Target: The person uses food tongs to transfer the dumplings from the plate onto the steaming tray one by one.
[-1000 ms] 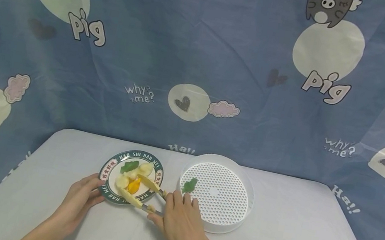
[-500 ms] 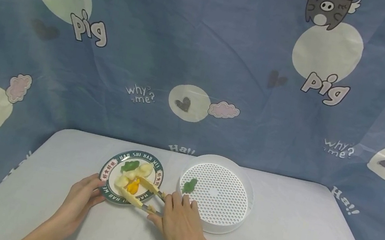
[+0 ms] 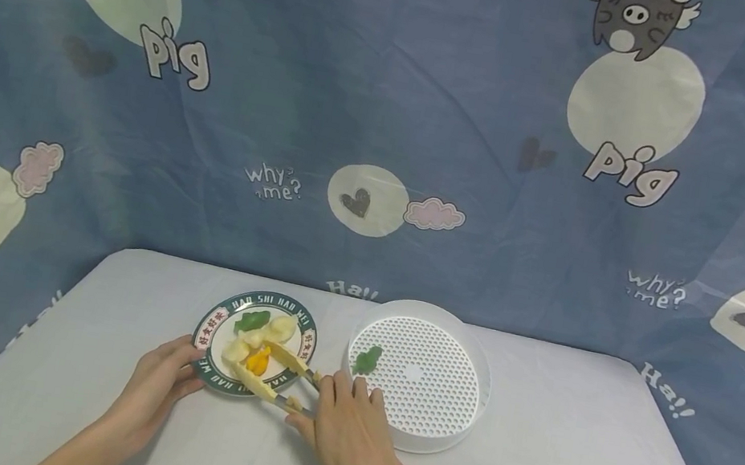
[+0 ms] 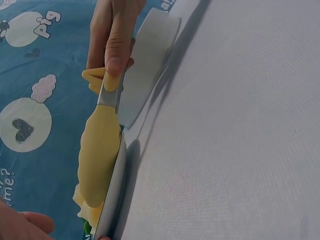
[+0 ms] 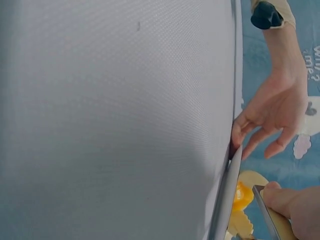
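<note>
My left hand [image 3: 154, 386] grips the left rim of a round plate [image 3: 229, 306] with a green lettered border. Yellow-tipped tongs [image 3: 256, 385] are held in my right hand [image 3: 351, 434]. Their arms are spread over the plate, one on each side of an orange piece [image 3: 258, 361]; whether they touch it I cannot tell. Pale yellow, dumpling-like pieces [image 3: 282, 328] and a green piece [image 3: 252, 321] lie behind it. In the left wrist view, a scalloped tongs tip [image 4: 100, 155] reaches along the plate's edge [image 4: 112, 195].
Right of the plate stands a round white steamer tray [image 3: 425, 383] with a perforated base and raised wall. A small green piece [image 3: 367, 359] lies at its left side. White cloth [image 3: 549, 456] covers the table, and a blue printed curtain [image 3: 390, 121] hangs behind.
Over the last second the tongs arms shift very slightly around the orange piece. Both hands, the plate and the steamer tray stay in place.
</note>
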`<state>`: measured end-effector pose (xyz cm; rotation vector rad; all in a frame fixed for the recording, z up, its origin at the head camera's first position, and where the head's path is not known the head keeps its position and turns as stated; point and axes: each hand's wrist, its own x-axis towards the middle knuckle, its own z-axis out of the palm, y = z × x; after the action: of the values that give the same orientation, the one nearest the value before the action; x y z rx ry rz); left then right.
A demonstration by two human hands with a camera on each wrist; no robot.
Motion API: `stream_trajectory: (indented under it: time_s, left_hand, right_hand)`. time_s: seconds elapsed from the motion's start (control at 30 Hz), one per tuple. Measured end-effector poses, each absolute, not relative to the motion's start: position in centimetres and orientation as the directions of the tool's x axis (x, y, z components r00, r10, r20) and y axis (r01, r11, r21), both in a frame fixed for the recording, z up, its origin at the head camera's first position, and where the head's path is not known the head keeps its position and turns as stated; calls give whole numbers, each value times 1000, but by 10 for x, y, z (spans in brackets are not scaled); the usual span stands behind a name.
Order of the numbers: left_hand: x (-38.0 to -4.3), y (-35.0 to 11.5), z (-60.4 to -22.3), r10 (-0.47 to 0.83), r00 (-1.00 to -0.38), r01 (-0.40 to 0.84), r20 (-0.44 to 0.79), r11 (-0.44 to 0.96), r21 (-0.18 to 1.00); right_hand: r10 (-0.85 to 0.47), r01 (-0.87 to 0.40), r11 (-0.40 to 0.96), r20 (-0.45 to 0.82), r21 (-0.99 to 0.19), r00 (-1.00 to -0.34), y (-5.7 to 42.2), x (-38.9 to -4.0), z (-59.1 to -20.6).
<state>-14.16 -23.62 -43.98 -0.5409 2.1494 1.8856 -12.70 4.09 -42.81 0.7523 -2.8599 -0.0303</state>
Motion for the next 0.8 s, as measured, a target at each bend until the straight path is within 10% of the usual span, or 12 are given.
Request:
stream_trajectory:
  time_s: [0.8]
  left_hand:
    - [-141,-237,-438,-113,-902,-425,-416,62,903]
  right_hand:
    - [-471,-476,879,124,-18,-873,49,-123,-421]
